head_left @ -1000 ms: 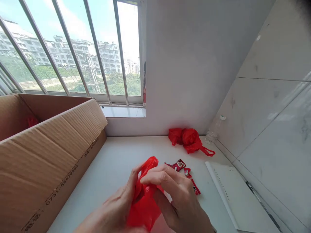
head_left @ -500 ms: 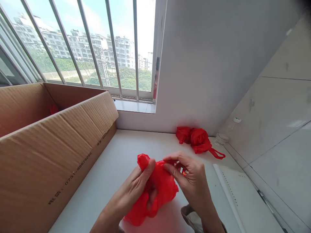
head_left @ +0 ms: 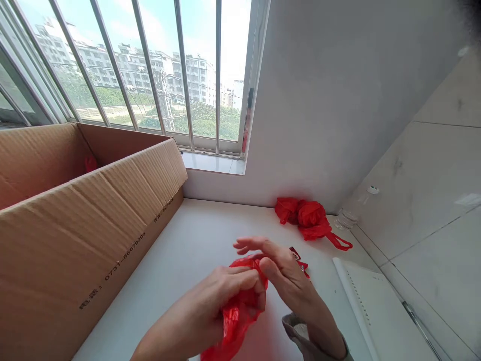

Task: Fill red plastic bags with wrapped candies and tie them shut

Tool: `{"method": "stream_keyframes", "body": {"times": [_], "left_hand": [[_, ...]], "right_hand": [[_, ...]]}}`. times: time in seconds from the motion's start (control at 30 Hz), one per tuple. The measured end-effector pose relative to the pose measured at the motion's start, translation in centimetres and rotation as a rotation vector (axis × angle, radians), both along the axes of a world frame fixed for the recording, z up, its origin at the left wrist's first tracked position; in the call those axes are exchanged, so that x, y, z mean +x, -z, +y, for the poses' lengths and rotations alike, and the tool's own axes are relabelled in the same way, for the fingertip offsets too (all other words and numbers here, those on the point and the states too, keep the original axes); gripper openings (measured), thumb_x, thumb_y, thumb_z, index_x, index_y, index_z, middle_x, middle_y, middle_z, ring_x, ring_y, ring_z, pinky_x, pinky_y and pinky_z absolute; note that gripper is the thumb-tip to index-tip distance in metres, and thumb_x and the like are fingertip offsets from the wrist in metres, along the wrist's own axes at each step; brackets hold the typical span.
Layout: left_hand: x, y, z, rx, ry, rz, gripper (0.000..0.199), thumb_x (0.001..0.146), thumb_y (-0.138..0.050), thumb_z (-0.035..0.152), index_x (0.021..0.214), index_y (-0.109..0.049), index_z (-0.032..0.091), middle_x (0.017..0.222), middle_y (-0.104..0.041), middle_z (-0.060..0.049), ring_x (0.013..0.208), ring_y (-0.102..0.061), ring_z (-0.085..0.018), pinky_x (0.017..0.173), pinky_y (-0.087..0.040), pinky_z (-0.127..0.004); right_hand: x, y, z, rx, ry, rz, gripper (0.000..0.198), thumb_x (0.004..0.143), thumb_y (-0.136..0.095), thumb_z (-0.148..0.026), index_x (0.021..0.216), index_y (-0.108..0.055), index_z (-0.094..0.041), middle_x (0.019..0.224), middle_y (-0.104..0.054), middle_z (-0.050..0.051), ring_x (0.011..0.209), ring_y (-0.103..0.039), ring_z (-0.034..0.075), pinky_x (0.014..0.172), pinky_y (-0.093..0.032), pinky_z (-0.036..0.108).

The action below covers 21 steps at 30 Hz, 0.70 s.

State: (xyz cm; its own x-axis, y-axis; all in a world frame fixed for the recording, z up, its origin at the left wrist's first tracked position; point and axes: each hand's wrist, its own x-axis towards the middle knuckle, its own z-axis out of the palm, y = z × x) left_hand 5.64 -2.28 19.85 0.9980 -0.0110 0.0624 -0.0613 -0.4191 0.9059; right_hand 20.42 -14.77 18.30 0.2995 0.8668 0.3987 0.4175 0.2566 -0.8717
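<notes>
A crumpled red plastic bag (head_left: 236, 323) is bunched up above the white tabletop, low in the middle of the head view. My left hand (head_left: 214, 301) is closed around it, with the fingers curled over its upper part and some of the bag hanging below. Just to the right is my right hand (head_left: 287, 273), fingers stretched out and thumb apart, close to the top of the bag. Whether the thumb touches the plastic I cannot tell. Small red wrapped packets (head_left: 301, 264) lie on the table behind my right hand, which partly hides them.
A large open cardboard box (head_left: 128, 220) takes up the left side, with something red (head_left: 90, 164) inside. More red plastic bags (head_left: 310, 214) lie against the back wall, beside a clear bottle (head_left: 346, 219). A white panel (head_left: 370, 301) is at right. Behind is a barred window (head_left: 180, 75).
My left hand has turned over and closed around the bag, which is now more tightly bunched. My right hand has let go of the bag's edge and straightened its fingers. The view shifted slightly.
</notes>
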Motion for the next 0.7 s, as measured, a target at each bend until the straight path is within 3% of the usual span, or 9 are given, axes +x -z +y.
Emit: {"method": "stream_keyframes", "body": {"times": [0.07,0.13,0.2,0.27,0.3,0.37,0.47,0.53,0.7], "left_hand": [[-0.1,0.2,-0.2,0.225,-0.061,-0.027,0.026,0.082,-0.037,0.000,0.086,-0.045,0.025,0.086,-0.055,0.005,0.069,-0.041,-0.012,0.063,-0.033,-0.023],[0.0,0.5,-0.2,0.463,-0.182,-0.120,0.026,0.084,-0.032,-0.001,0.085,-0.039,0.024,0.087,-0.052,0.005,0.065,-0.035,-0.013,0.059,-0.030,-0.024],[0.4,0.8,-0.1,0.650,-0.294,-0.277,0.025,0.088,-0.028,0.000,0.083,-0.034,0.024,0.091,-0.050,0.003,0.063,-0.032,-0.012,0.058,-0.029,-0.024],[1.0,1.1,0.0,0.745,-0.358,-0.407,0.026,0.091,-0.025,0.000,0.082,-0.031,0.024,0.096,-0.049,0.001,0.063,-0.033,-0.012,0.057,-0.029,-0.023],[1.2,1.2,0.0,0.763,-0.369,-0.426,0.027,0.091,-0.024,0.000,0.082,-0.030,0.024,0.099,-0.049,0.001,0.063,-0.033,-0.011,0.057,-0.030,-0.023],[1.5,1.4,0.1,0.774,-0.364,-0.410,0.028,0.091,-0.024,-0.002,0.084,-0.030,0.024,0.103,-0.049,0.001,0.062,-0.034,-0.011,0.055,-0.030,-0.023],[1.1,1.1,0.6,0.776,-0.385,-0.306,0.030,0.089,-0.023,-0.003,0.087,-0.031,0.025,0.107,-0.048,0.001,0.060,-0.031,-0.011,0.054,-0.028,-0.024],[0.4,0.7,1.1,0.740,-0.362,-0.204,0.029,0.090,-0.021,-0.002,0.085,-0.031,0.025,0.101,-0.046,0.001,0.061,-0.030,-0.012,0.055,-0.028,-0.024],[-0.6,0.0,2.0,0.606,-0.375,-0.111,0.024,0.103,-0.033,0.030,0.081,-0.034,0.024,0.086,-0.042,0.003,0.065,-0.037,-0.013,0.063,-0.031,-0.026]], "right_hand": [[-0.1,0.5,0.9,-0.086,-0.085,0.039,0.042,0.105,-0.032,-0.043,0.123,-0.066,-0.027,0.094,-0.072,0.003,0.081,-0.067,0.015,0.073,-0.054,0.026],[-0.1,0.9,1.4,-0.135,-0.066,0.043,0.037,0.104,-0.036,-0.036,0.112,-0.070,-0.024,0.075,-0.067,0.000,0.067,-0.061,0.013,0.064,-0.050,0.023],[0.1,1.1,1.6,-0.170,-0.106,0.058,0.028,0.097,-0.044,-0.021,0.108,-0.069,-0.022,0.073,-0.062,-0.003,0.064,-0.054,0.011,0.062,-0.046,0.021],[0.3,1.3,1.7,-0.184,-0.243,0.111,0.033,0.086,-0.047,-0.009,0.109,-0.066,-0.021,0.078,-0.059,-0.004,0.062,-0.049,0.009,0.057,-0.043,0.018],[0.4,1.3,1.7,-0.182,-0.274,0.126,0.036,0.081,-0.047,-0.006,0.108,-0.065,-0.021,0.080,-0.058,-0.005,0.062,-0.047,0.008,0.054,-0.040,0.017],[0.5,1.3,1.6,-0.147,-0.189,0.059,0.033,0.079,-0.047,-0.003,0.100,-0.066,-0.020,0.078,-0.057,-0.005,0.062,-0.047,0.008,0.052,-0.038,0.017],[0.5,1.1,1.3,-0.102,0.045,-0.249,0.024,0.094,-0.046,-0.013,0.092,-0.068,-0.022,0.078,-0.064,-0.002,0.068,-0.056,0.011,0.061,-0.041,0.021],[0.5,1.0,1.0,-0.119,0.068,-0.416,0.028,0.102,-0.042,-0.027,0.098,-0.069,-0.023,0.081,-0.069,0.000,0.071,-0.061,0.014,0.066,-0.044,0.023],[0.8,0.6,0.6,-0.171,0.135,-0.575,0.033,0.105,-0.036,-0.029,0.099,-0.068,-0.022,0.080,-0.068,0.002,0.070,-0.060,0.014,0.064,-0.041,0.023]]}}
